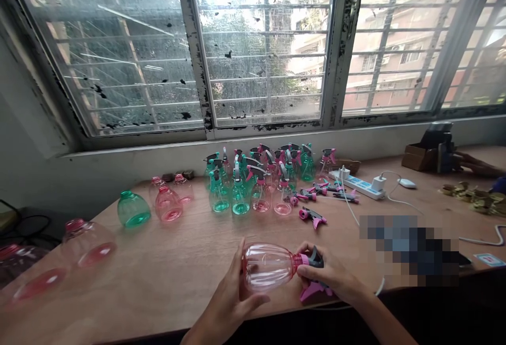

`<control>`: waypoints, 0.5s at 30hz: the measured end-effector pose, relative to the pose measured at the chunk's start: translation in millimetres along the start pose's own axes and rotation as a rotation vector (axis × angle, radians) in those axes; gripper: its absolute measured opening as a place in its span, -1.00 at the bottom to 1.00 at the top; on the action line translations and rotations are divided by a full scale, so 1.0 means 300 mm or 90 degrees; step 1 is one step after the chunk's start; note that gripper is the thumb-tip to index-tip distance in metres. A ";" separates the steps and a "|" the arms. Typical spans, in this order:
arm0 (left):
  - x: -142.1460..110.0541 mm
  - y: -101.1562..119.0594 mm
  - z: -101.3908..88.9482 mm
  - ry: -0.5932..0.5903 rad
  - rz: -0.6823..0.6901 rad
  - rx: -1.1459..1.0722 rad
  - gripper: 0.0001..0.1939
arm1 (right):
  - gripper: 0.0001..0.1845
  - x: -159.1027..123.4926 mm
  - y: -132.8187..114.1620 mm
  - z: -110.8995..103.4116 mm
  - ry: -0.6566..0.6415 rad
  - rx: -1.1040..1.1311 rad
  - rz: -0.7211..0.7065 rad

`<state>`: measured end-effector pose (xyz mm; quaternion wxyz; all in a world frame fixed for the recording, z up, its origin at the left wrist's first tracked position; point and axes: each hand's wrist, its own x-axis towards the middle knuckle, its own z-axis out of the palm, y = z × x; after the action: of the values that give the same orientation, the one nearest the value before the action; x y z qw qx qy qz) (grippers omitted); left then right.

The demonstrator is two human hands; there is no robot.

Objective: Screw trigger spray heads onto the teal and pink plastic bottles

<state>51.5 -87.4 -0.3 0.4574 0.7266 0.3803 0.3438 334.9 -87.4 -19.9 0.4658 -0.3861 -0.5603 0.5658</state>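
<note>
A clear pink spray bottle [269,267] lies sideways in the air just over the front edge of the table. Its base rests in my left hand [235,300], with the thumb below and the fingers behind. At the neck, my right hand [334,274] pinches the pink collar of a grey-and-pink spray head [315,259]. The head sits on the bottle's mouth; whether it is fully tight I cannot tell. A pink trigger [316,290] shows beneath the right hand. Beyond my hands, a loose spray head [313,217] lies on the table.
Several green and pink bottles with spray heads [241,197] stand by the wall. More loose spray heads [308,195] lie beside them. Headless bottles, including a green one [133,210], stand left. A power strip [361,184] with cables and a blurred-out patch [411,247] are right.
</note>
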 end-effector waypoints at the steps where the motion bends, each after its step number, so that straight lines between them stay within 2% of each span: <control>1: 0.000 0.003 0.001 -0.001 -0.011 -0.012 0.10 | -0.59 0.000 0.001 -0.001 -0.002 -0.010 0.000; 5: 0.004 0.006 0.007 0.008 -0.009 -0.037 0.07 | -0.59 0.003 0.001 -0.004 -0.001 -0.017 0.008; 9: 0.014 -0.019 0.003 0.036 0.027 -0.049 -0.05 | -0.61 0.008 0.003 -0.003 0.006 -0.003 -0.001; 11: 0.017 -0.032 -0.001 0.025 0.031 -0.062 -0.08 | -0.61 0.007 0.002 -0.001 0.003 0.002 0.001; 15: 0.012 -0.026 -0.009 0.012 -0.020 -0.091 0.02 | -0.61 -0.004 -0.007 0.004 -0.027 0.010 0.010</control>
<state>48.9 -80.8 -6.1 0.5100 0.6828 0.3702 0.3697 334.3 -89.0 -17.8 0.4522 -0.3744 -0.5630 0.5817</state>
